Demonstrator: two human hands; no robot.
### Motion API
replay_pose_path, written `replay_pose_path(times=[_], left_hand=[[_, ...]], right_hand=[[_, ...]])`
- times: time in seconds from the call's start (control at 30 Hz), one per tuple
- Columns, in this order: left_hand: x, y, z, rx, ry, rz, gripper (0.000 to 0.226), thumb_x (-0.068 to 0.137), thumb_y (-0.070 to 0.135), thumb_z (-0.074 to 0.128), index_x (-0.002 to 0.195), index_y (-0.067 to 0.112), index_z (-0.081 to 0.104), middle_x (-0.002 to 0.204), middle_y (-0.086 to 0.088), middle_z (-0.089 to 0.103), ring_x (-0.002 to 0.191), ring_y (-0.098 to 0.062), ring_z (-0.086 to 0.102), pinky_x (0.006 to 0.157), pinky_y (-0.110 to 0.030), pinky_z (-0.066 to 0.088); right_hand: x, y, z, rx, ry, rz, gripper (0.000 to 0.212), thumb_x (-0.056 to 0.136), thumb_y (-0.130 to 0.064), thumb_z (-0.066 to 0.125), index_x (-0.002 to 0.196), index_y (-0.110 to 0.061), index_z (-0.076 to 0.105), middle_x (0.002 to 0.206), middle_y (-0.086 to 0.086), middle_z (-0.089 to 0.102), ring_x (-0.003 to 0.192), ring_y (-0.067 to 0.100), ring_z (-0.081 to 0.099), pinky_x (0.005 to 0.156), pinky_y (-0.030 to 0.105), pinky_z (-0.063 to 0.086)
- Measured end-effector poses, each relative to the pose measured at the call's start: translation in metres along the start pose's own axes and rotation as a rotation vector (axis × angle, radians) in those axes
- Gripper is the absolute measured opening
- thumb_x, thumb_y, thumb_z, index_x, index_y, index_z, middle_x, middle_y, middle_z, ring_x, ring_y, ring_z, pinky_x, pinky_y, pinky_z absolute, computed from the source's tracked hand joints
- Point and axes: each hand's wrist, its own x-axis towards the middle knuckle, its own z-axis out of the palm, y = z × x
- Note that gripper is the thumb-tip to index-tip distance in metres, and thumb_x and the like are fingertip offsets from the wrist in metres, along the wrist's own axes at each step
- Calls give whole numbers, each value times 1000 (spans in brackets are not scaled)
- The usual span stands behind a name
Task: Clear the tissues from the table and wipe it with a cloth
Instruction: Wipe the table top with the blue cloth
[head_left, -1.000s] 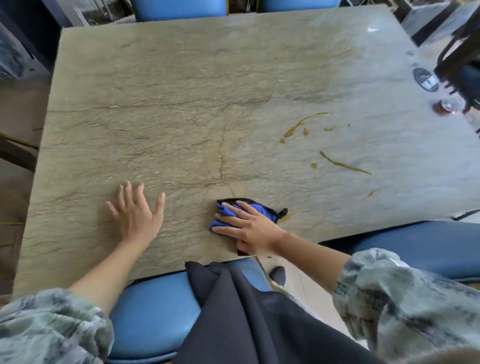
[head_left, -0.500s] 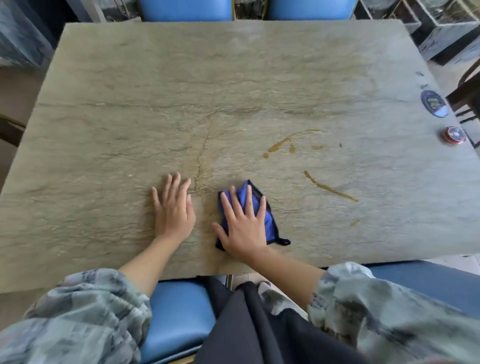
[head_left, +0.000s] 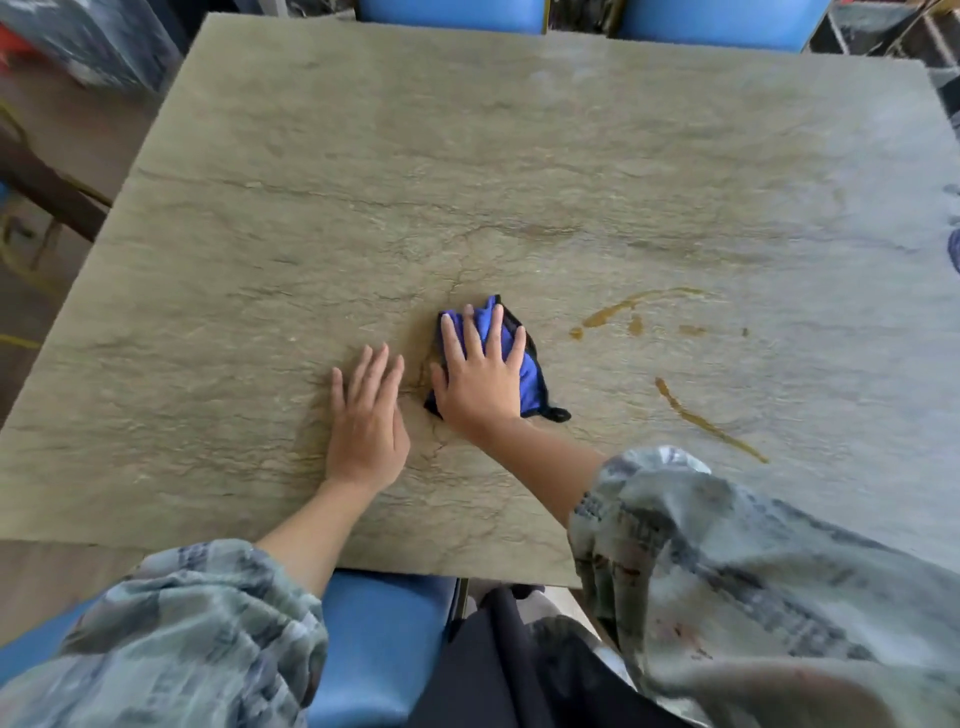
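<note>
A blue cloth with a black edge (head_left: 530, 374) lies near the middle of the stone-patterned table (head_left: 363, 182). My right hand (head_left: 480, 376) presses flat on the cloth with fingers spread, covering most of it. My left hand (head_left: 366, 415) rests flat on the bare tabletop just left of the cloth, holding nothing. Brown streaks of spilled liquid (head_left: 639, 306) lie to the right of the cloth, and a longer streak (head_left: 706, 421) runs further right and nearer to me. No tissues are in view.
Blue chair seats (head_left: 447, 10) stand at the far side of the table, and another blue seat (head_left: 384, 639) is under the near edge below me. A dark wooden frame (head_left: 47, 192) stands off the left edge. My patterned sleeves fill the lower view.
My right hand has pushed the cloth away from the near edge toward the table's middle. My left hand slid right to rest beside it. The camera moved forward over the table.
</note>
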Motion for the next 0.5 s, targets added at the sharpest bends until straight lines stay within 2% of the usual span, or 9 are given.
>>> replay_pose_path(times=[0.1, 0.13, 0.17, 0.27, 0.33, 0.4, 0.5], left_hand=[[1, 1, -1, 22, -31, -12, 53, 92, 20, 26, 141, 8, 42, 154, -7, 32, 146, -22, 20, 117, -54, 11], [1, 2, -1, 36, -49, -24, 53, 94, 25, 25, 142, 9, 40, 155, -6, 30, 146, -21, 19, 118, -53, 10], [1, 4, -1, 65, -73, -36, 55, 95, 29, 23, 145, 11, 36, 156, -5, 27, 147, -19, 16, 118, -52, 9], [4, 7, -2, 161, -156, -71, 59, 96, 36, 18, 150, 13, 25, 159, -2, 19, 148, -17, 8, 118, -54, 4], [11, 15, -5, 223, -157, -103, 57, 95, 35, 27, 149, 14, 27, 157, -3, 26, 146, -20, 15, 117, -58, 0], [24, 27, -9, 210, -108, -156, 54, 93, 29, 42, 144, 15, 34, 146, -4, 42, 138, -25, 32, 114, -63, 4], [54, 36, -6, 148, -42, -198, 50, 91, 24, 49, 138, 13, 41, 141, -8, 47, 131, -31, 41, 109, -71, 6]], right_hand=[[-4, 27, 1, -13, 17, -469, 53, 96, -44, 30, 145, -27, 39, 154, 3, 33, 143, 37, 24, 112, 63, 16], [2, 41, -1, -20, 39, -519, 50, 96, -43, 33, 143, -29, 43, 153, 1, 35, 141, 35, 30, 112, 61, 19], [8, 53, -5, -22, 63, -471, 48, 96, -42, 36, 142, -30, 44, 153, 1, 35, 140, 33, 33, 112, 59, 21], [15, 73, -12, 32, 88, -2, 50, 98, -44, 36, 147, -31, 34, 159, 3, 20, 145, 32, 19, 116, 56, 10], [5, 67, -11, 14, 99, 123, 55, 98, -46, 34, 150, -30, 26, 161, 6, 12, 146, 34, 11, 115, 57, 6], [-16, 62, -7, 26, 112, -52, 55, 97, -44, 36, 149, -28, 29, 160, 7, 17, 146, 34, 14, 113, 60, 12], [-25, 86, -1, 109, 123, -598, 41, 98, -32, 44, 138, -27, 50, 151, 5, 40, 140, 32, 34, 113, 53, 24]])
